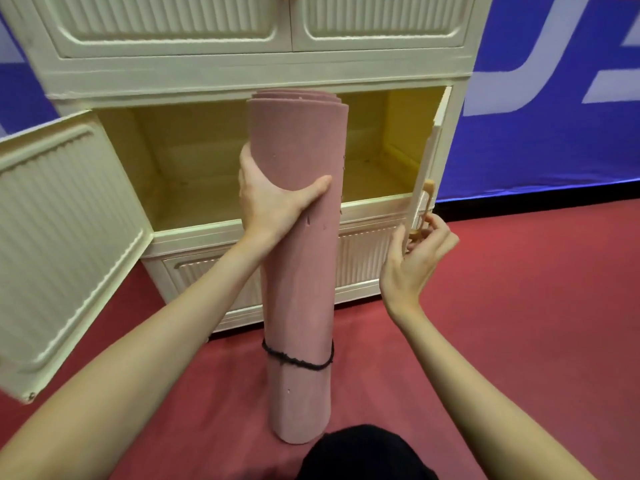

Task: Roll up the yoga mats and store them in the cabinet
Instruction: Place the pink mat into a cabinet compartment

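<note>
A rolled pink yoga mat [299, 271] stands upright on the red floor in front of the cream cabinet [242, 74]. A black cord [298, 360] binds the roll near its lower end. My left hand [270, 199] grips the roll around its upper half, thumb across the front. My right hand [415, 251] is beside the handle [426, 202] of the right door [431, 161], fingers loosely curled at the handle's lower end; whether they hold it I cannot tell. The middle compartment [194, 168] stands open behind the mat.
The left door [65, 244] swings wide open toward me at the left. A closed drawer front [363, 254] lies below the open compartment, closed doors above. A blue banner [554, 116] covers the wall at the right. My dark-clad knee [363, 455] is at the bottom.
</note>
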The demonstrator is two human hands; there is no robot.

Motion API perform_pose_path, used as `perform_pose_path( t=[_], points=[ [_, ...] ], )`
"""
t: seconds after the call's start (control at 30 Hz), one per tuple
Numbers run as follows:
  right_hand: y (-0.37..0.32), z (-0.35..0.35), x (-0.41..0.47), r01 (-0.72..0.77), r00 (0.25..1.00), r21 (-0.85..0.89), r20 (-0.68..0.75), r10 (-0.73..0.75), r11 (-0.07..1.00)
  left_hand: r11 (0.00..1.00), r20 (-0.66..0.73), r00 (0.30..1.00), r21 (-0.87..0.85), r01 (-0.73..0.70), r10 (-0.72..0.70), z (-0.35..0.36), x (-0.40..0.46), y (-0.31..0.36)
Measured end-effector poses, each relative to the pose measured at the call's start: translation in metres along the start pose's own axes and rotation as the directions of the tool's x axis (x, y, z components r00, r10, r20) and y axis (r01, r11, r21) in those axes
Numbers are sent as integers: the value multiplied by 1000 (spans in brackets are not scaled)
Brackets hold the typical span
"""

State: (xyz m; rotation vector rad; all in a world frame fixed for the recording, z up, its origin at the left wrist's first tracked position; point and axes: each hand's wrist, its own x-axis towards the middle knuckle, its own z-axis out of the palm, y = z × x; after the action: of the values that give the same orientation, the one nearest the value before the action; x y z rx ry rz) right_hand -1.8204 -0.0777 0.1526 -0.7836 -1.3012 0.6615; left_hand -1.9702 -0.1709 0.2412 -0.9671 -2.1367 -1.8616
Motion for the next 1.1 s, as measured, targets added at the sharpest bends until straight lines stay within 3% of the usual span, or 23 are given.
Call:
perform_pose_path(
  t=[0.27, 0.57, 0.63, 0.77, 0.87, 0.9, 0.97, 1.03, 1.07, 1.1],
  points=[
    [8, -25, 9, 38, 981, -50, -187, -46, 998, 999, 39, 999, 41, -22, 20, 29, -9, 16],
    [18, -64, 36, -51, 918, -105, -398, 5, 993, 994, 87, 994, 84, -71, 64, 56, -23, 30],
    [18, -70, 31, 11, 913, -112, -403, -56, 994, 994, 89, 994, 83, -70, 63, 55, -24, 30],
    [22, -68, 10, 188, 971, -114, -126, -202, 976, 995, 81, 995, 75, -64, 58, 46, -26, 30],
    [22, -52, -1, 109, 960, -109, 270, -76, 988, 998, 59, 997, 46, -48, 45, 29, -25, 27],
    [19, -47, -4, 13, 897, -93, 442, 30, 996, 999, 45, 998, 32, -41, 40, 21, -25, 25],
    [16, -37, -11, -190, 622, -104, 757, 202, 976, 1000, 15, 1000, 6, -16, 16, 2, -25, 20],
    [16, -25, -26, -200, 339, -139, 919, 202, 970, 1000, -21, 1000, -18, 11, -12, -20, -23, 14],
    [14, -17, -36, -166, 251, -111, 956, 151, 980, 999, -44, 999, -30, 22, -24, -30, -23, 12],
    [12, -8, -47, -136, 212, -76, 972, 104, 988, 999, -73, 997, -41, 34, -37, -40, -24, 9]
  ],
)
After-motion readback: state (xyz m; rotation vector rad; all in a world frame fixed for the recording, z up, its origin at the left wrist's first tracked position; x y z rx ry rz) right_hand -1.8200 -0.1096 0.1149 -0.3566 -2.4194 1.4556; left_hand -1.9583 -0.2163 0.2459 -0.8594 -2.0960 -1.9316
